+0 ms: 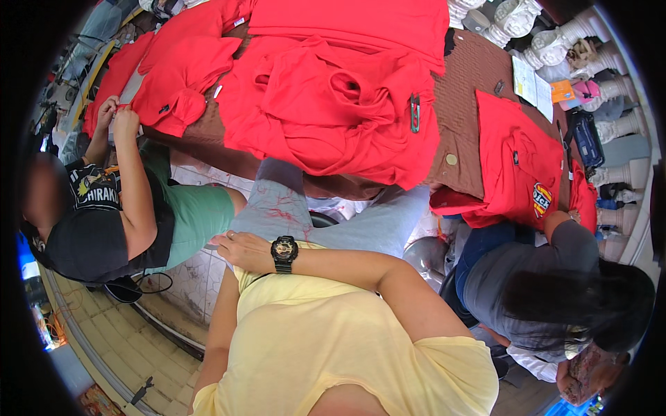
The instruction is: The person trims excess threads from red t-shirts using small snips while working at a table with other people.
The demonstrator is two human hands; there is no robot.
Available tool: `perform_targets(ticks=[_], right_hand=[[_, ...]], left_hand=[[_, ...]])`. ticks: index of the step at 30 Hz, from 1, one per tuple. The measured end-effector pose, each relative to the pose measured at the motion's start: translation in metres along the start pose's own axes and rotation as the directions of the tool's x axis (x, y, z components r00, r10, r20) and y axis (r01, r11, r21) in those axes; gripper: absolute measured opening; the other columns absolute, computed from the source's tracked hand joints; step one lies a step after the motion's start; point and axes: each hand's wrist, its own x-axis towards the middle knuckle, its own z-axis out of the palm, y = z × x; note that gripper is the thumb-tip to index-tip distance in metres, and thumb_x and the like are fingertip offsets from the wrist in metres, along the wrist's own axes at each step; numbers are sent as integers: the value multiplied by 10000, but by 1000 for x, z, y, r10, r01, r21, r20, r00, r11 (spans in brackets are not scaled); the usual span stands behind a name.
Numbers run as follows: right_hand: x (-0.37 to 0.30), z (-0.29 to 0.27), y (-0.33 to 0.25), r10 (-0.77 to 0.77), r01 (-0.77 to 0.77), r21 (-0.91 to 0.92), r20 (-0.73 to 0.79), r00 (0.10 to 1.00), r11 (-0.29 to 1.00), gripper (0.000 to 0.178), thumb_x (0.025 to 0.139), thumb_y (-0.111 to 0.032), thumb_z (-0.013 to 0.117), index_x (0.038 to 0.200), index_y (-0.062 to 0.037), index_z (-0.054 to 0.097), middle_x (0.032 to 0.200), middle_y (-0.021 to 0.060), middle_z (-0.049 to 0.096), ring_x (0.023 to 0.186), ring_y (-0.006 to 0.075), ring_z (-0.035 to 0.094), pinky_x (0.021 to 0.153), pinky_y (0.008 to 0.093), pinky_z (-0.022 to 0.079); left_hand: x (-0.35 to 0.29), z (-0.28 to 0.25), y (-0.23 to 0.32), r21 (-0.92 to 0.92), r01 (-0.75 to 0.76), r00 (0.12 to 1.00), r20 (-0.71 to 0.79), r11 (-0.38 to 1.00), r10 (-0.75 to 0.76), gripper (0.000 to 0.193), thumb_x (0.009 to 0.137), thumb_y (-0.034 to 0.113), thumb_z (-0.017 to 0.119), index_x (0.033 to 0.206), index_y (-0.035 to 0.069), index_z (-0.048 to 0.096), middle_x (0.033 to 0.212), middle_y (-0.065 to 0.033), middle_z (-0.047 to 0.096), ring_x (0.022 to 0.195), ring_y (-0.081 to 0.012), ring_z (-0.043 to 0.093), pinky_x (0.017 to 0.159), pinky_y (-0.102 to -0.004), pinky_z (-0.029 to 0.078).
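My right hand (pixel 243 251), with a black and gold watch (pixel 284 254) at the wrist and a ring on one finger, lies across my waist toward the left. Its fingers bend down out of sight at the tips, over or beside my left arm (pixel 220 322). My left hand is hidden. Loose red threads (pixel 274 206) lie on my grey-blue trousers. Just past my knees, a heap of crumpled red shirts (pixel 312 104) covers the table, its front edge hanging over. Thread snips (pixel 415 113) with green and dark handles rest on the heap's right side.
A co-worker's hands (pixel 118 118) pinch a red garment (pixel 173 90) on the left. At right, another person's hand (pixel 562 218) touches a red shirt (pixel 517 156). A pale disc (pixel 451 159) lies on the brown tablecloth (pixel 461 104). White balusters (pixel 562 41) line the far right.
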Motion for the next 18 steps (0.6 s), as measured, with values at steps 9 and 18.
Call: perform_targets(ticks=[9, 18], right_hand=[[1, -14, -14, 43, -54, 85, 127, 991, 995, 148, 818, -67, 583, 935, 23, 574, 1283, 255, 558, 964, 336, 630, 771, 407, 570], [-1, -13, -15, 27, -26, 131, -7, 1000, 991, 125, 833, -55, 566, 938, 12, 559, 987, 171, 561, 954, 344, 607, 750, 413, 556]], left_hand=[[-67, -63, 5, 271, 36, 853, 492, 962, -171, 220, 975, 120, 542, 1127, -15, 626, 1008, -111, 687, 901, -237, 666, 798, -354, 536], [-56, -33, -7, 208, -18, 996, 86, 978, 0, 223, 980, 125, 537, 1130, -16, 624, 1010, -113, 686, 902, -241, 665, 802, -357, 536]])
